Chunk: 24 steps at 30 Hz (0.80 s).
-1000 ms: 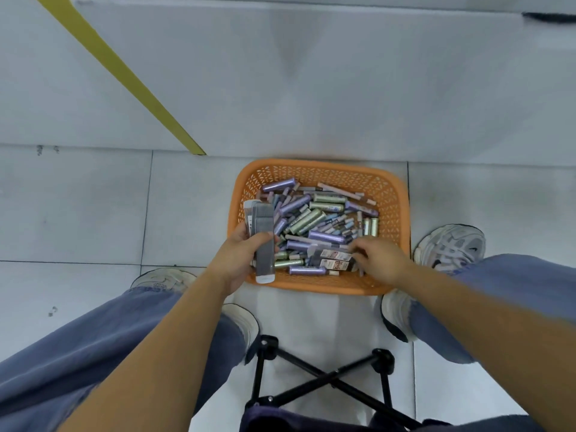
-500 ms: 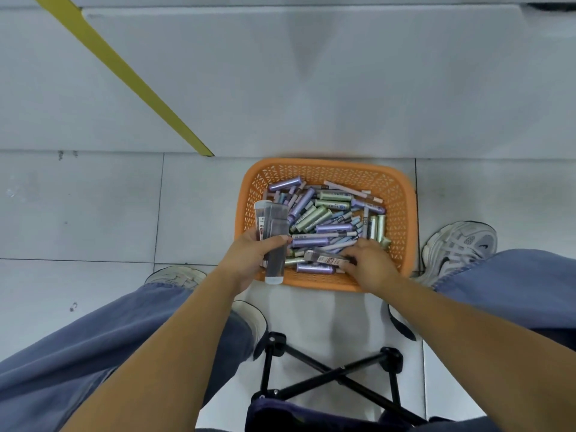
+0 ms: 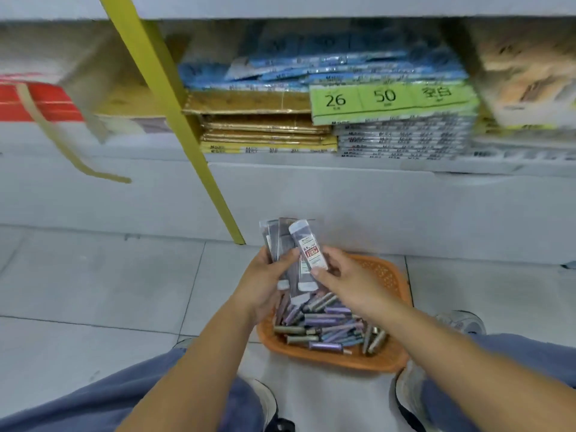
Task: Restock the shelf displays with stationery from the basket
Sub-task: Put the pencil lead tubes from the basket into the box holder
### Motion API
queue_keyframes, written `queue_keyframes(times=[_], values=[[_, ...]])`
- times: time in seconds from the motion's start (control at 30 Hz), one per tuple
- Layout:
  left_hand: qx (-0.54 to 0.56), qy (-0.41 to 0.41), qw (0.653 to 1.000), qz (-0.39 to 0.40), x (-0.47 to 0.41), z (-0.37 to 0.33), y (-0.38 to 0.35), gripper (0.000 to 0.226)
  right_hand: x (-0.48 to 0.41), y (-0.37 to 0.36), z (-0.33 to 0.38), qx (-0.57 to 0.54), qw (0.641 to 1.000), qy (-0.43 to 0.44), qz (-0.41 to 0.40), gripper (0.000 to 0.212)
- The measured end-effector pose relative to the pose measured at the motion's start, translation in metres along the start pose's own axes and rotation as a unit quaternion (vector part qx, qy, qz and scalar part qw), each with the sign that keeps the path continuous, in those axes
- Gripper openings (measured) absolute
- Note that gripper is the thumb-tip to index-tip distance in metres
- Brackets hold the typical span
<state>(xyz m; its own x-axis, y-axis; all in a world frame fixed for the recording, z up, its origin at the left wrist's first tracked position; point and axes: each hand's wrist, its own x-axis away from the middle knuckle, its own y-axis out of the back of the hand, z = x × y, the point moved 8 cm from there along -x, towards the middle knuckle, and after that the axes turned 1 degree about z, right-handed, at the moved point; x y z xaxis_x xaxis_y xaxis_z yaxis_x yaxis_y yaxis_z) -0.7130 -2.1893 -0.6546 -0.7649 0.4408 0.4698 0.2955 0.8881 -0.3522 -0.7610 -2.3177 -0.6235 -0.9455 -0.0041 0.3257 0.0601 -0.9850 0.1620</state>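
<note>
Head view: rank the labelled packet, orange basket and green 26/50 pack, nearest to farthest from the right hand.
1. labelled packet, held by the right hand.
2. orange basket, on the floor beneath.
3. green 26/50 pack, on the shelf.

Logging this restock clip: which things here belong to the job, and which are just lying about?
Job: left hand gripping packets; right hand pinching labelled packet; orange basket of tubes.
Lying about: gold packs; blue packs; yellow post.

A single wide-angle camera on the person's head looks forward and down, close over the basket (image 3: pixel 394 283) on the floor (image 3: pixel 93 275), the low shelf (image 3: pixel 280 160) just ahead.
</note>
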Motion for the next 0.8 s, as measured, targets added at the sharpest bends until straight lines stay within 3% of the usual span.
queue_keyframes(times=[0.1,0.3,0.53,0.8], values=[[-0.005,-0.049,0.999,0.012,0.019,-0.047,-0.013,0.049,0.005,0.002,0.049,-0.008,0.999,0.038,-0.010,0.048],[-0.038,-0.143,0.989,0.013,0.057,-0.147,-0.033,0.035,0.010,0.014,0.155,0.032,0.991,0.125,-0.032,0.027],[-0.026,-0.254,0.967,0.000,0.091,-0.257,-0.042,0.028,0.011,0.024,0.285,0.074,0.966,0.248,-0.018,0.095],[0.084,-0.336,0.936,-0.055,0.093,-0.331,-0.019,0.025,0.019,0.058,0.425,0.148,0.877,0.427,-0.163,0.060]])
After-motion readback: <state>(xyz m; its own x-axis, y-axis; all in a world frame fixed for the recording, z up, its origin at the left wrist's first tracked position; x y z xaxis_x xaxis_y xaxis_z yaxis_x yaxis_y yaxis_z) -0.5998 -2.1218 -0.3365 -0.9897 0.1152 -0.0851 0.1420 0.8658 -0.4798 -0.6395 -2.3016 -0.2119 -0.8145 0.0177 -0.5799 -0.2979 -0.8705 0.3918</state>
